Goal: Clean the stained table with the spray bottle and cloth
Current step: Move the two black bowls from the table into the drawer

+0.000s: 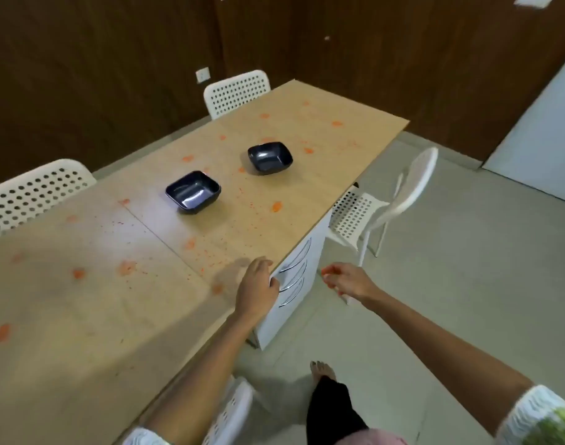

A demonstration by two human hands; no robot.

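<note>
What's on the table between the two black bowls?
In the head view, only bare wooden table with small orange stains lies between the nearer black square bowl and the farther one.

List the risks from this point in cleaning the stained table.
1. Two dark bowls, one nearer and one farther, sit among the orange stains; wiping around them could knock them or leave stains beneath.
2. The left hand rests at the table edge beside a stain, so it may smear it.
3. The right hand holds something small and unclear; no cloth is visible.
</note>
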